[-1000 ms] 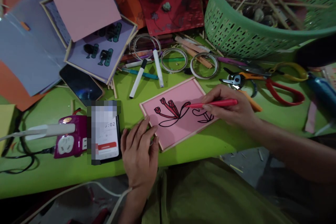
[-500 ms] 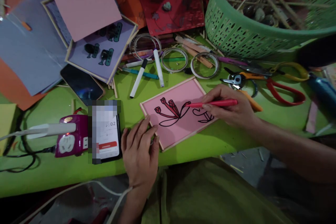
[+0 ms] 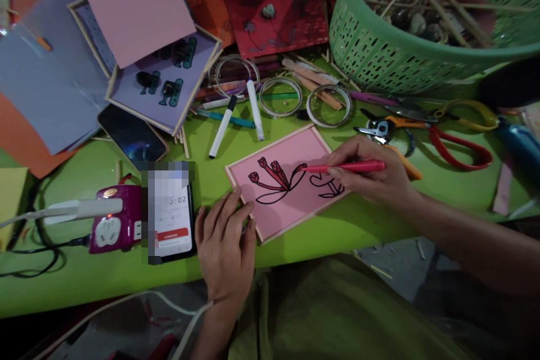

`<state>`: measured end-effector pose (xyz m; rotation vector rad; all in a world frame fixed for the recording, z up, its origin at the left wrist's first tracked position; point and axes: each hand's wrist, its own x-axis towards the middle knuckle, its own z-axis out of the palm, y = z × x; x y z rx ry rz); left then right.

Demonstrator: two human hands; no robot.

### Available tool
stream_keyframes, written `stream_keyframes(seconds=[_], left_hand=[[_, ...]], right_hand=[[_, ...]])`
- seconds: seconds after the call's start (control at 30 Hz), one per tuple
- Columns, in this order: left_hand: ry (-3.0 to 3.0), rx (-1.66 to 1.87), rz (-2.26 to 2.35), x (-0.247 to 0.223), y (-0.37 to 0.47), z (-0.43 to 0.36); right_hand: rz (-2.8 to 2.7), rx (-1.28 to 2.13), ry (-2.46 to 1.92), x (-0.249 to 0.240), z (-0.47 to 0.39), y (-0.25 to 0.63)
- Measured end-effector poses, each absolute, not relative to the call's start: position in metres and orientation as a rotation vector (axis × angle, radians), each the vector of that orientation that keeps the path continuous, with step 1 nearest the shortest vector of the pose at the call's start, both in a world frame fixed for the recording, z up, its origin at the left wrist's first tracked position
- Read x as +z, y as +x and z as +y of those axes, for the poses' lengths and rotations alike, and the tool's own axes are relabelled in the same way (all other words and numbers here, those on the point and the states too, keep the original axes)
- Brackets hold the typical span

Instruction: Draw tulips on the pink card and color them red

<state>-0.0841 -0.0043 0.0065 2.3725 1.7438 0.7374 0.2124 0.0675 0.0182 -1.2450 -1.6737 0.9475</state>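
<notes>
A pink card [image 3: 282, 214] edged with thin wooden strips lies tilted on the green table. Black flower outlines [image 3: 274, 180] are drawn on it, with the buds and stems filled in red. My right hand [image 3: 371, 171] is closed around a red marker pen [image 3: 356, 166], whose tip meets the upper right leaf. The little finger side of that hand covers the card's right edge. My left hand [image 3: 225, 242] lies flat with fingers stretched out, its fingertips at the card's left edge.
Beside my left hand are a lit phone [image 3: 172, 214] and a purple power adapter [image 3: 116, 219]. Markers [image 3: 223, 126], tape rolls [image 3: 329, 106], pliers [image 3: 377, 128] and red-handled scissors [image 3: 459, 149] lie behind the card. A green basket [image 3: 400, 62] stands at the back right, framed purple cards [image 3: 147, 107] at the left.
The red marker and my right hand have shifted very slightly to the right. My left hand and the card have stayed in place.
</notes>
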Motion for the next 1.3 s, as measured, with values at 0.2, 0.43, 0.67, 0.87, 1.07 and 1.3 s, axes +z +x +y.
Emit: stream_keyframes(seconds=[0.2,0.43,0.67,0.87,1.07,1.3], left_hand=[[2.339,0.729,1.747,0.006,-0.084,-0.005],[2.365,0.734,1.742,0.006,-0.084,-0.005],[2.370,0.747,1.742,0.006,-0.083,-0.005],[2.397,0.758,1.736,0.006,-0.083,-0.004],[2.390,0.759,1.731,0.005,-0.084,-0.005],[2.387,0.733,1.736,0.004,-0.084,-0.005]], right_hand=[[-1.672,0.936,-1.245,0.021,0.068,0.210],[-1.703,0.862,-1.242,0.022,0.068,0.210],[-1.723,0.762,-1.218,0.019,0.069,0.211],[-1.748,0.775,-1.193,0.018,0.069,0.211],[-1.762,0.825,-1.138,0.014,0.068,0.213],[-1.735,0.923,-1.178,0.008,0.065,0.216]])
